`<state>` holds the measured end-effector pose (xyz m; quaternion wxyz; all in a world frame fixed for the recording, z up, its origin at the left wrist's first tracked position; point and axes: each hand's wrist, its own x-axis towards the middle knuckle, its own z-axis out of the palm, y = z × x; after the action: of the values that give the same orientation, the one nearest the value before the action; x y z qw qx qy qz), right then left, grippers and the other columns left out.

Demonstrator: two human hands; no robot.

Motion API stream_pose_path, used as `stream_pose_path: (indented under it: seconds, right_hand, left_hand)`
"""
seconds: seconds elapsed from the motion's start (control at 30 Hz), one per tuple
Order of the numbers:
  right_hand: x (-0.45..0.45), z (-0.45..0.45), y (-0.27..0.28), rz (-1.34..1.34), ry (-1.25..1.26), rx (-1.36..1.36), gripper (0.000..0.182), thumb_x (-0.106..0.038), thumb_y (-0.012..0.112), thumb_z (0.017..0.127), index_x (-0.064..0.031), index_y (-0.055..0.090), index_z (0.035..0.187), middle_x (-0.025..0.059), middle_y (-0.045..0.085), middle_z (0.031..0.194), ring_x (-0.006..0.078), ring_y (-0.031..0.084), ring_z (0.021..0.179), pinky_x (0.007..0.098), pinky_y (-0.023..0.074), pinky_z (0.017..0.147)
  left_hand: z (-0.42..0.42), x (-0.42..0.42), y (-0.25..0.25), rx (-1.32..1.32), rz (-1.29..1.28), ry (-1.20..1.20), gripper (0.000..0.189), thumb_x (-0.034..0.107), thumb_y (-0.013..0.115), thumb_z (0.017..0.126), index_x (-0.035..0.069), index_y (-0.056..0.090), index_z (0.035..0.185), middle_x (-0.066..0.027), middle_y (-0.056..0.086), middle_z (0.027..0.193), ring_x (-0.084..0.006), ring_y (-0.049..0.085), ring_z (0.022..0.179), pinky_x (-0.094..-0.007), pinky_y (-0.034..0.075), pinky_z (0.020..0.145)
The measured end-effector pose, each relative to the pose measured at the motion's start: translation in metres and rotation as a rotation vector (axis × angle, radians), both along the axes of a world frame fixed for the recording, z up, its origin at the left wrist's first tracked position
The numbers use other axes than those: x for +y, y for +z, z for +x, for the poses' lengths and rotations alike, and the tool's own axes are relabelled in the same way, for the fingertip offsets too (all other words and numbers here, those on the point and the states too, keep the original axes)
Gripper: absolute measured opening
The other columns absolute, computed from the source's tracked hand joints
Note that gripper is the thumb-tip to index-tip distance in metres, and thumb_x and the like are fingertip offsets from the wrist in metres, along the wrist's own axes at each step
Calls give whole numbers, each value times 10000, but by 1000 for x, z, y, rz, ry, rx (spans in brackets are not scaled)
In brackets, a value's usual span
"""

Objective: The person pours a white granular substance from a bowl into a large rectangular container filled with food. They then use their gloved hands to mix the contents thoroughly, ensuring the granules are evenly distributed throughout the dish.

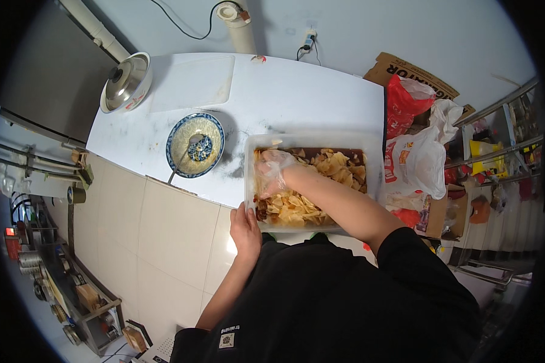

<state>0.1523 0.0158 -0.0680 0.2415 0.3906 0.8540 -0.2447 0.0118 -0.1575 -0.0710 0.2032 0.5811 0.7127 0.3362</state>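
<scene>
A translucent plastic tub [314,139] stands at the front edge of the white table. Pale thin slices [295,208], perhaps of a vegetable, lie in dark brown liquid [352,155] inside it. My right hand [274,170], in a clear disposable glove, reaches into the tub's left part among the slices. Its fingers are partly hidden by the glove and the food, so whether it grips any slices cannot be told. With my bare left hand [246,231] I hold the tub's near left corner, fingers over the rim.
Left of the tub sits a blue-patterned bowl [172,136] with a metal spoon [178,169]. Farther back are a translucent cutting board [195,86] and a white basin [141,93] under a steel lid [129,81]. Plastic bags [418,159] and a metal rack [490,159] stand at right.
</scene>
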Motion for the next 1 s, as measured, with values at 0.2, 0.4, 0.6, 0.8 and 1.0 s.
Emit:
stream_pose_path:
  seconds: [0.2,0.4,0.6,0.8,1.0]
  right_hand:
    - [-22,6,50,-6,51,-16,354,-395,610,796,-154,726,1028,82,702,1095,295,653,1066,403,531,909]
    - [-12,77,51,18,35,-128,369,-352,514,895,-132,688,1135,105,661,1215,293,616,1162,461,526,921]
    - [19,64,31,290,183,-115,684,-570,492,918,-76,525,1390,178,460,1475,339,469,1335,492,420,1064]
    - [19,25,68,-17,-97,37,676,-624,537,815,-104,664,1228,136,630,1272,348,616,1151,412,497,967]
    - [1,45,55,-1,74,-60,285,-264,526,882,-131,742,1011,103,721,1101,311,686,1025,460,554,833]
  left_hand:
    - [-2,10,6,-48,-41,18,249,157,535,1012,1,631,1181,-175,535,829,-353,553,754,-431,459,685]
    - [-16,48,4,59,-24,-89,283,161,605,972,27,664,1215,-156,547,823,-336,582,685,-433,491,643]
    - [-24,96,4,47,-18,-238,280,167,612,958,87,676,1218,-161,595,892,-353,632,769,-439,516,685]
    - [-24,134,2,99,26,-290,280,173,616,952,74,682,1205,-174,596,895,-357,628,783,-446,512,708]
    - [-17,146,2,103,10,-304,283,182,620,947,69,690,1198,-176,598,888,-357,622,785,-435,511,717]
